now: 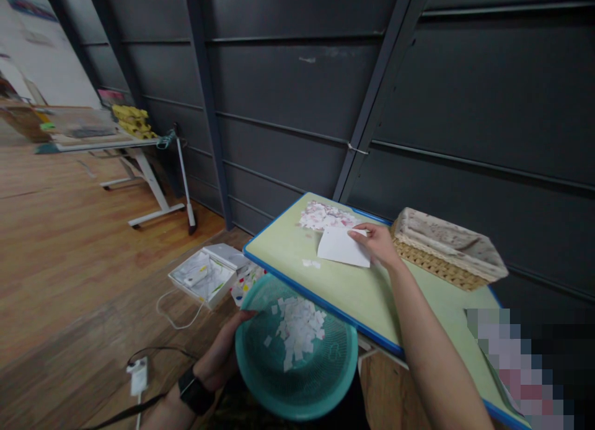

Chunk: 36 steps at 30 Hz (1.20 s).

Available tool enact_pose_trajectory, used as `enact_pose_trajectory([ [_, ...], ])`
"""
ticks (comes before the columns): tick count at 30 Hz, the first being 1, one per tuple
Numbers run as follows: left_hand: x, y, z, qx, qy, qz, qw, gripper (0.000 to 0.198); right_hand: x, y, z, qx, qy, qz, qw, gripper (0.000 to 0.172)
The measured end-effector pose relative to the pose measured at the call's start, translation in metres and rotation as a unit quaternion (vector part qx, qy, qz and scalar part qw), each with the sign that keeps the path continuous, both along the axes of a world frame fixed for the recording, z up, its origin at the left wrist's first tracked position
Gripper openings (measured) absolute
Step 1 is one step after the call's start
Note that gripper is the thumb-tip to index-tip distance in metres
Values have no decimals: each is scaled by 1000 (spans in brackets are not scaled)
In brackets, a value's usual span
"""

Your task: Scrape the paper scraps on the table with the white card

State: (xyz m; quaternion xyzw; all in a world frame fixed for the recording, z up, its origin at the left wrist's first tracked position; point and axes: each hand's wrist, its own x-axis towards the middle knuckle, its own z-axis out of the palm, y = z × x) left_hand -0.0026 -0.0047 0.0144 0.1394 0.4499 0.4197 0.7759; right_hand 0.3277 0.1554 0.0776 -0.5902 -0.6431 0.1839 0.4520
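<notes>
My left hand grips the left rim of a teal plastic colander, its thumb over the edge and its other fingers hidden. Small torn paper pieces lie in the colander, just below the table's front edge. Above the pale green table, my right hand pinches a white sheet of paper by its upper right edge. Behind that sheet is a heap of paper scraps, some with reddish print. A few white scraps sit nearer the front edge.
A cloth-lined wicker basket stands at the table's back right. On the floor at left are an open white box and a power strip with cords. A wheeled table stands farther off, by the dark panel wall.
</notes>
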Motion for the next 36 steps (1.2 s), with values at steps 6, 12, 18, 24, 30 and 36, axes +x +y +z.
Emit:
enact_pose_trajectory([
  [6,-2,1,-6,-4,-3,-11,1000,16,-8,-3,1,-6,-3,29,1000,54],
  [12,-5,1,-15,13,-14,-20,1000,29,-6,0,0,7,-28,30,999,52],
  [18,-5,2,-16,-4,-11,-23,1000,26,-3,-1,3,18,-35,-7,999,52],
  [24,-5,2,-16,-5,-24,-19,1000,23,0,-3,5,5,-17,-26,999,53],
  [30,-4,3,-17,4,-13,-18,1000,22,5,-3,4,-1,-48,-4,999,50],
  [36,-4,3,-16,-9,-22,-21,999,21,8,-2,6,-25,-28,-13,999,53],
])
